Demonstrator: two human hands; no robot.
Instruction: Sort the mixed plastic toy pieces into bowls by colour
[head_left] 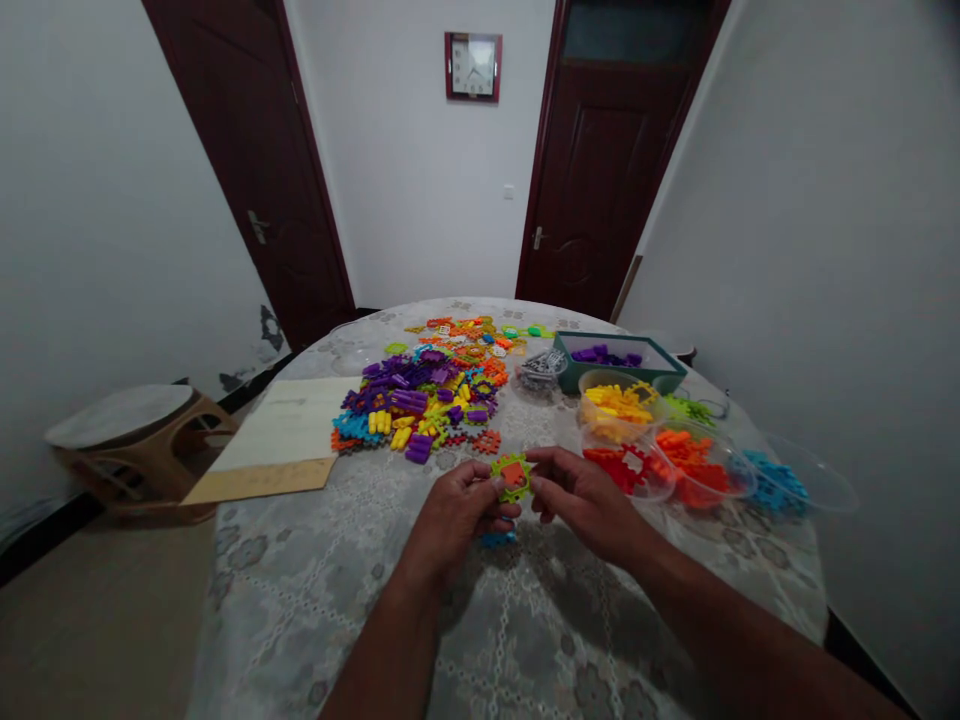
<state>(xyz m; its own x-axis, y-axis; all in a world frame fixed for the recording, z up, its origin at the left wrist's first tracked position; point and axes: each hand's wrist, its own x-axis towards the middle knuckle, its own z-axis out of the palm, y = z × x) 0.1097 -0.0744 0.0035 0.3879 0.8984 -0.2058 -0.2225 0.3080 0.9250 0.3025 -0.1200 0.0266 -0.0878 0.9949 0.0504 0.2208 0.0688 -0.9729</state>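
Above the near part of the table I hold a lime-green toothed building piece (521,490) with an orange piece (512,474) set in its middle. My left hand (457,510) grips its left side between thumb and fingers. At its right edge, the thumb and forefinger of my right hand (581,492) are closed on the rim. Just below the left fingers shows a blue piece (498,538), partly hidden; whether it touches the hand I cannot tell. Beyond my hands lies a heap of mixed plastic pieces (420,390), purple, yellow, blue, orange and green.
On the right stand clear tubs of yellow pieces (619,405), red pieces (630,468), orange pieces (690,462) and blue pieces (776,485). Behind them is a green box (622,376) with purple pieces. A cardboard sheet (277,430) overhangs the left table edge, near a stool (139,440).
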